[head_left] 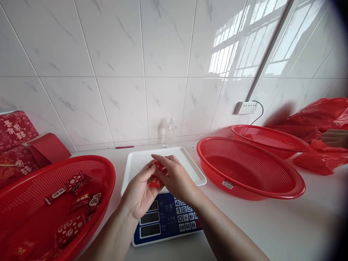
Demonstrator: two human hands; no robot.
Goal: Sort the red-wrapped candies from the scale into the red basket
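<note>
My left hand (140,188) is cupped, palm up, around small red wrapped candies (154,182) with gold print. From the right, my right hand (176,175) closes over the same candies, its fingers on the wrappers; how many there are is partly hidden. Both hands are above the front of the white pan (190,165) of a digital scale, whose blue keypad panel (170,217) shows below them. To the left, a red plastic basket (104,170) holds several wrapped candies (71,228) in red and dark packets.
Right of the scale stands a red basket (244,159), with another red basket (268,139) behind. Red plastic bags (312,156) and another person's hand (335,138) are at far right. A clear bottle (172,132) stands by the wall; red gift bags (20,139) are at left.
</note>
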